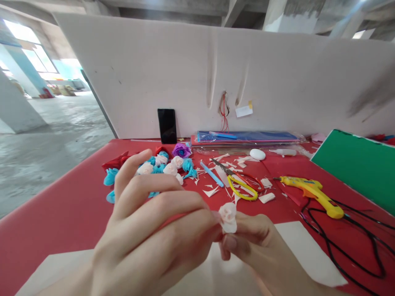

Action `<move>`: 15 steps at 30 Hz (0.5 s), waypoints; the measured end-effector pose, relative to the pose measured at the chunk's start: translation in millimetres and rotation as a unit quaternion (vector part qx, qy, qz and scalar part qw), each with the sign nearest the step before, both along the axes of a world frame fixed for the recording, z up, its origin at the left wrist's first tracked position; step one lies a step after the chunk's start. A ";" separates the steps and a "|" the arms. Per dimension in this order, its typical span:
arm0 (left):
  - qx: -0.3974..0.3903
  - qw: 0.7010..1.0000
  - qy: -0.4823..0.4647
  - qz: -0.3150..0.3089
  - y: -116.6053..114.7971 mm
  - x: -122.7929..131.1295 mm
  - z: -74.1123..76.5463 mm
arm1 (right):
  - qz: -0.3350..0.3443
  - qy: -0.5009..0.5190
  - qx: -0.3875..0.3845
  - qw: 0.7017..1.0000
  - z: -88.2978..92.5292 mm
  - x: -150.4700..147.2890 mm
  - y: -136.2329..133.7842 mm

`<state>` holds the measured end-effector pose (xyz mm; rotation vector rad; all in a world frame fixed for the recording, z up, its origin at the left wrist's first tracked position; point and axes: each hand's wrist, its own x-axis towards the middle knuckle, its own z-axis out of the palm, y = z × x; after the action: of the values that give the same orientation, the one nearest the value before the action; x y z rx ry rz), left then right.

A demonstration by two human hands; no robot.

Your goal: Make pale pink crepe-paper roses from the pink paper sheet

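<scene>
A small pale pink paper flower (228,216) is pinched between both hands, a little above the table. My left hand (157,226) grips its left side with the fingertips, the index finger raised apart from the others. From the right, my right hand (256,242) holds the flower's base between thumb and fingers. Beyond my left hand lies a cluster of finished paper flowers: a purple flower (182,150), blue flowers (189,166) and pale pink flowers (170,168). Below my hands, a cream paper sheet (305,246) lies on the red table.
Scissors (243,189), a blue pen-like stick (212,174) and paper scraps (211,191) lie mid-table. A yellow glue gun (311,191) with a looping black cord (330,246) sits right, near a green board (361,168). A phone (167,126) leans on the white panel (148,74).
</scene>
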<state>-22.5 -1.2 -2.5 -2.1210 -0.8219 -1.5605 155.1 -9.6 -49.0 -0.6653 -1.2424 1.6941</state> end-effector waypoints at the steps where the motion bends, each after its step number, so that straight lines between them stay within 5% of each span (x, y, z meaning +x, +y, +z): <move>1: -0.002 1.000 -0.009 0.006 -1.3 -0.1 -1.5 | -0.002 0.010 0.004 1.000 -1.5 -0.1 -0.6; 4: -0.027 0.999 0.006 0.035 -6.8 -5.6 -6.1 | -0.012 -0.006 0.018 1.000 -2.9 -0.1 -1.9; 9: 0.005 0.985 0.168 0.031 -6.5 -27.0 -6.4 | -0.009 -0.034 0.025 0.999 -3.9 0.2 -2.1; 15: 0.056 0.986 0.157 -0.005 0.4 -23.5 -3.0 | 0.014 -0.041 0.023 0.999 -10.5 -0.7 -3.8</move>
<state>-46.1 -0.8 -5.6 -2.2114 -0.6019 -1.2017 154.4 -13.4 -59.5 -0.6978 -1.3497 1.6697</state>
